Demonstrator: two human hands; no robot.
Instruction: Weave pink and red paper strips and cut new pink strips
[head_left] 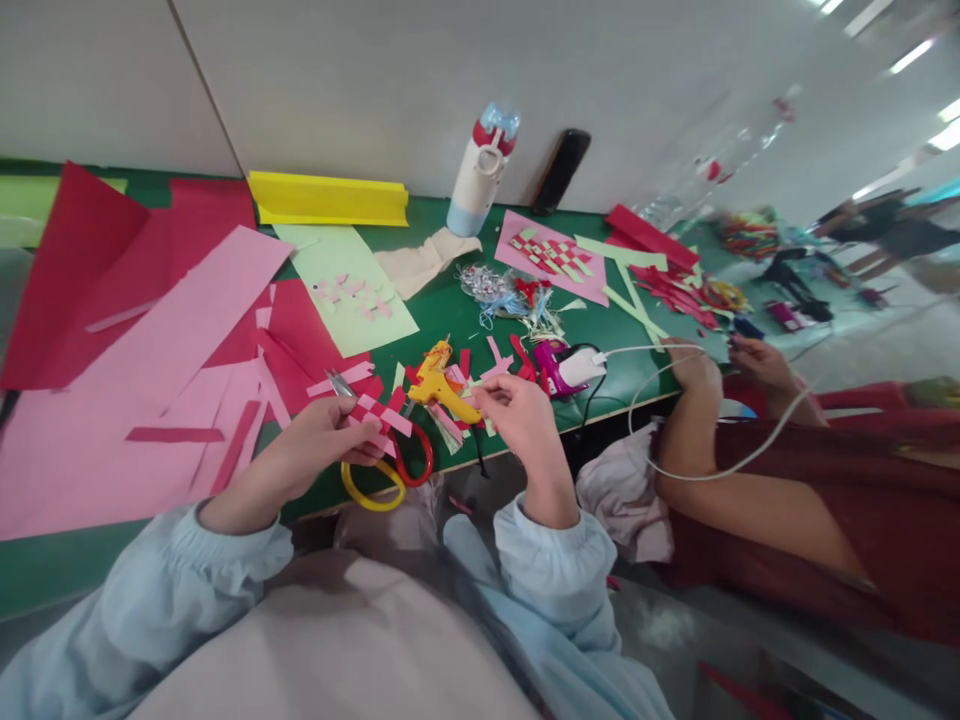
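Note:
My left hand [330, 440] pinches a small weave of pink and red paper strips [384, 412] at the table's front edge. Scissors [375, 490] with yellow and red handle loops lie beneath this hand, their blade tips poking out past the fingers. To the right, the fingertips of my right hand [521, 420] are pinched together at the handle end of a yellow glue gun [435, 385]. Whatever is between those fingers is too small to make out. Cut paper scraps [495, 360] lie around the glue gun.
Pink sheets [150, 390] and red paper [90, 270] cover the left side. At the back stand a white bottle [480, 180] and a dark phone [562, 170]. A purple device [551, 365] carries a white plug and cable. A co-worker's hands [694, 370] are at the right.

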